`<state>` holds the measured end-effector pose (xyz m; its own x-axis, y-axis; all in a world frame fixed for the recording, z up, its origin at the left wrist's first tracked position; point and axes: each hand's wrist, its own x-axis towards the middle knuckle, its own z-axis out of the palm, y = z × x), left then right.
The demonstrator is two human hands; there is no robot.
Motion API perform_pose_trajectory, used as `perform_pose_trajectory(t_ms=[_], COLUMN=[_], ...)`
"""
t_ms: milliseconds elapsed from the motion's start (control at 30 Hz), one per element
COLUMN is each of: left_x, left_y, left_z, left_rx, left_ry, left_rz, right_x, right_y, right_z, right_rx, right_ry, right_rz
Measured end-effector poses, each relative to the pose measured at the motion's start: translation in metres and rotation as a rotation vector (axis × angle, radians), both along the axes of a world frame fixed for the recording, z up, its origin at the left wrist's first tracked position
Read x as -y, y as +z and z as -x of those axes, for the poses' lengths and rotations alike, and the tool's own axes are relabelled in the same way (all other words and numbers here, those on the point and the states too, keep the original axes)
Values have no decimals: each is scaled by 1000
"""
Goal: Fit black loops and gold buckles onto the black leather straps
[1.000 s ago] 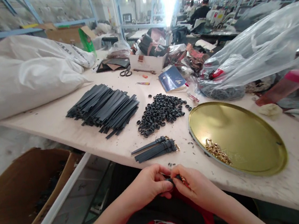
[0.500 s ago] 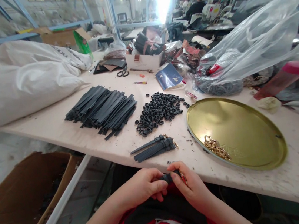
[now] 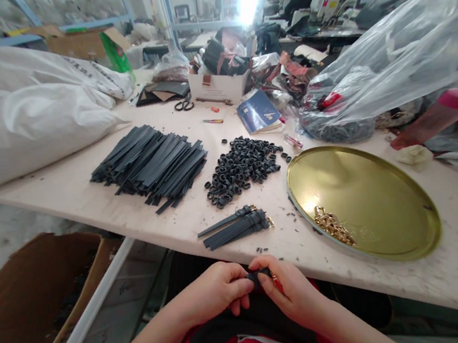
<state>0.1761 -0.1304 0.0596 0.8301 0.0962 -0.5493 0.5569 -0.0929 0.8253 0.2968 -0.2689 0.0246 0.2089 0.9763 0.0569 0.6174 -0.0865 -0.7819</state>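
Close to my body, below the table's edge, my left hand [image 3: 233, 288] pinches one end of a dark strap [image 3: 254, 276]. Fingers of my right hand [image 3: 281, 284] close on the strap's other end, and a small red object [image 3: 277, 284] shows in that palm, its kind unclear. Just beyond lie several assembled straps [image 3: 237, 226] with gold buckles. Farther off are a stack of flat dark strips [image 3: 151, 166] and a heap of small dark loops [image 3: 243, 166]. Gold buckles [image 3: 332, 226] sit in a round gold tray [image 3: 387, 193] to the right.
White sacks [image 3: 27, 115] lie at the left, above an open cardboard box [image 3: 37, 303] beside the table. Scissors [image 3: 184, 103], a blue booklet [image 3: 258, 112] and a white box [image 3: 216, 86] stand farther back. A clear plastic bag [image 3: 392, 55] and a pink-capped bottle [image 3: 439, 114] occupy the right.
Both hands stay together on the strap, with fingers slightly shifted and the right hand turned a little. The gold metal seen by the right hand earlier is now hidden. The view has moved slightly.
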Motion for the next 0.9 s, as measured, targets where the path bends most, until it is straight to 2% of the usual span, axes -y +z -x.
perform_pose_trajectory(t_ms=[133,300,433,633,800,900], left_x=[-6,-3,-1,-4,5,10], left_y=[0,2,5,15,10,8], left_z=[4,0,-3,0,-2,-6], left_rx=[-49,-11,-17,47,57,19], left_ry=[-111,-113,-166,-266,-213,-204], left_rz=[30,-13,-168,-370,-577,-681], right_x=[-1,-3,-6,-9,-13,-13], right_y=[-1,8,9,3,5,3], right_z=[1,-4,-5,-4,-7,-7], right_rx=[-5,14,50,22,40,6], right_ry=[-3,75,129,60,66,-31], right_rz=[-16,88,122,113,170,226])
